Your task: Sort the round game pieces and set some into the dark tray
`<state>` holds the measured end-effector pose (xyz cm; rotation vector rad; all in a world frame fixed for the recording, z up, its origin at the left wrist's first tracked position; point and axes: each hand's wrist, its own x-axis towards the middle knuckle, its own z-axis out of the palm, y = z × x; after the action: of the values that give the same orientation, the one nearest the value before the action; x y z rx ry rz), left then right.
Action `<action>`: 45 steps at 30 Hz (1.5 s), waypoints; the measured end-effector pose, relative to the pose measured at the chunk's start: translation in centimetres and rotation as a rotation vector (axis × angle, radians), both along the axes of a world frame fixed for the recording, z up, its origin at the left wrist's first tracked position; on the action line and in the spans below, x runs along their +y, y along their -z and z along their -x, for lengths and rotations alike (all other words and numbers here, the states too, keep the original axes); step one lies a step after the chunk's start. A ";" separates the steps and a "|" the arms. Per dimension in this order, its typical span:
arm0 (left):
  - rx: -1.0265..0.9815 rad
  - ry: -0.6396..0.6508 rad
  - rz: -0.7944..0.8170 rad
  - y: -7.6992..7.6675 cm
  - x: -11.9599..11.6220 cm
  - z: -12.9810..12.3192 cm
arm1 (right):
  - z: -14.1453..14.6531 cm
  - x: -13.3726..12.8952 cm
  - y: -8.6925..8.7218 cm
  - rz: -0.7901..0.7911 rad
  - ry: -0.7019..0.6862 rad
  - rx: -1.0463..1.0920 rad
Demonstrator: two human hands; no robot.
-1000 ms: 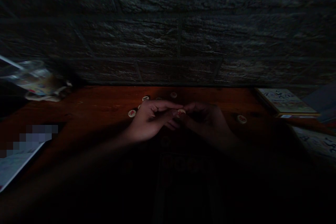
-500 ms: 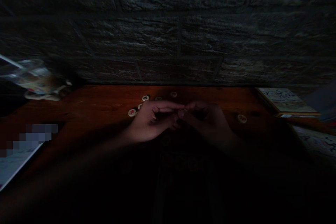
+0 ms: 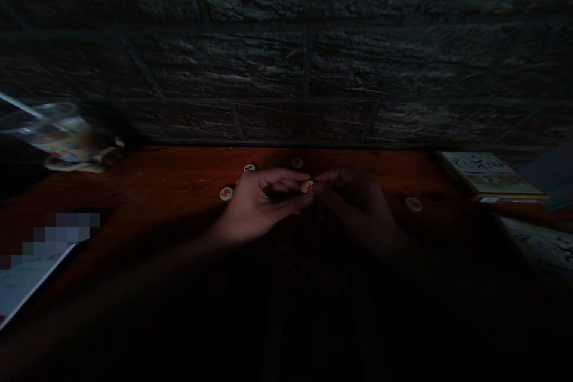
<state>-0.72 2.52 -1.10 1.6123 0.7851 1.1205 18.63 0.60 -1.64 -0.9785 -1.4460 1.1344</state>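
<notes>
A small round white piece with a red character [image 3: 307,187] is pinched between the thumb and fingers of my left hand [image 3: 253,206]. My right hand [image 3: 362,206] meets it from the other side, its thumb and forefinger pressed together at the piece's right edge. Beyond my left hand lie a piece with a dark mark [image 3: 249,168] and another pale piece [image 3: 296,162]. A red-marked piece [image 3: 226,193] rests just left of that hand. One more red-marked piece [image 3: 413,204] lies right of my right hand.
A plastic cup [image 3: 62,131] with a straw stands at the left on the wooden table [image 3: 179,170]. Flat boxes [image 3: 492,174] lie at the right. A pale sheet-like object [image 3: 31,280] is at lower left. Faint round pieces [image 3: 331,282] show in the near shadow. Stone wall behind.
The piece between my hands has turned so that its red character faces the camera. My right thumb has drawn back to its right edge. Both hands stay in nearly the same place.
</notes>
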 end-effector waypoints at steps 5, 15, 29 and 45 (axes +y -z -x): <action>0.022 -0.033 -0.048 0.1 0.0 0.1 | -0.1 -0.1 0.0 -0.018 -0.001 -0.045; 0.076 -0.013 -0.164 0.0 0.2 0.2 | 0.0 0.0 0.0 -0.026 -0.032 -0.059; -0.013 -0.003 -0.038 -0.1 0.2 0.0 | -0.5 -0.2 -0.4 0.056 -0.050 0.054; -0.016 0.063 -0.031 -0.2 0.2 0.1 | -0.1 -0.2 -0.6 0.004 -0.078 0.062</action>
<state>-0.81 2.69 -0.88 1.6412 0.7046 1.1037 18.75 0.39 -1.04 -0.8888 -1.4433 1.2136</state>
